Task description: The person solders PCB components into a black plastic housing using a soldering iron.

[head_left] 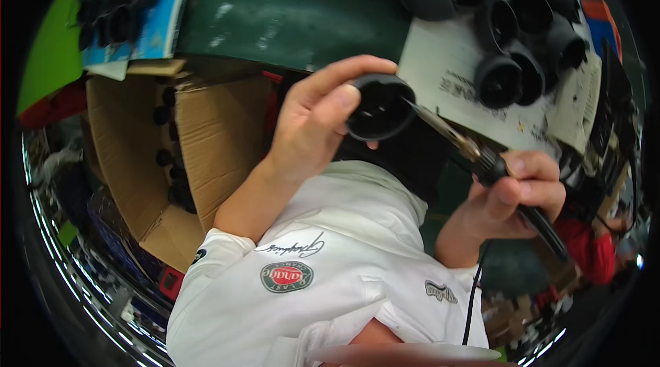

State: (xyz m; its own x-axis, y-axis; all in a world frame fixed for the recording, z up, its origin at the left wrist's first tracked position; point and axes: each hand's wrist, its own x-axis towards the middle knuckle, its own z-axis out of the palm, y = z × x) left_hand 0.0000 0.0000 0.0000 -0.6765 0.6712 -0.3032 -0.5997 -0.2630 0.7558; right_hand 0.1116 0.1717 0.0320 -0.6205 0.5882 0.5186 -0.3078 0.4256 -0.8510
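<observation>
My left hand [309,119] is closed around a round black plastic cup-shaped shell [379,114], its hollow side tilted up. In my right hand [519,195] is a soldering iron [492,166], gripped by its black handle with the cord running down past my arm. The iron's metal tip points left and overlaps the right side of the shell's rim. Whether it touches the inner wall I cannot tell.
A green table [275,16] lies ahead, with several black shells [498,82] on a white sheet [440,58] at right. More small black parts [120,13] sit on a blue printed sheet at far left. An open cardboard box [216,140] with black parts stands left.
</observation>
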